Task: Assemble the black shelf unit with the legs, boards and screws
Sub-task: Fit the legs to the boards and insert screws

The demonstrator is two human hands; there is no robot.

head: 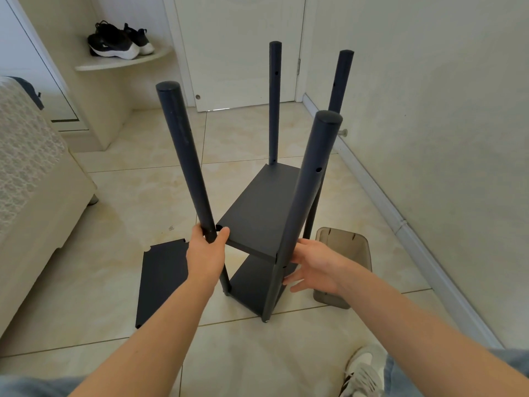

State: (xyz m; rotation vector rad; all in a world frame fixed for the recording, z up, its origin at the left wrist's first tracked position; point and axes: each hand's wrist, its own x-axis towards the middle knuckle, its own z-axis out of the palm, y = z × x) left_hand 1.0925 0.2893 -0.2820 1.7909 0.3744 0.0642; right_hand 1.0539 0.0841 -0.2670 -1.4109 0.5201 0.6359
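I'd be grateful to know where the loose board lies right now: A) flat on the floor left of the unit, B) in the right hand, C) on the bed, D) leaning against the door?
A: the loose board lies flat on the floor, left of the unit; the left hand grips a leg and the right hand is open, holding nothing.

Inside shelf unit (257,216): open room between four upright legs (183,156).
Left: loose board (160,282) on floor (123,196), bed (34,202) beyond.
Right: grey plastic container (353,247), then wall (443,138).
Behind: open floor to door (237,53).
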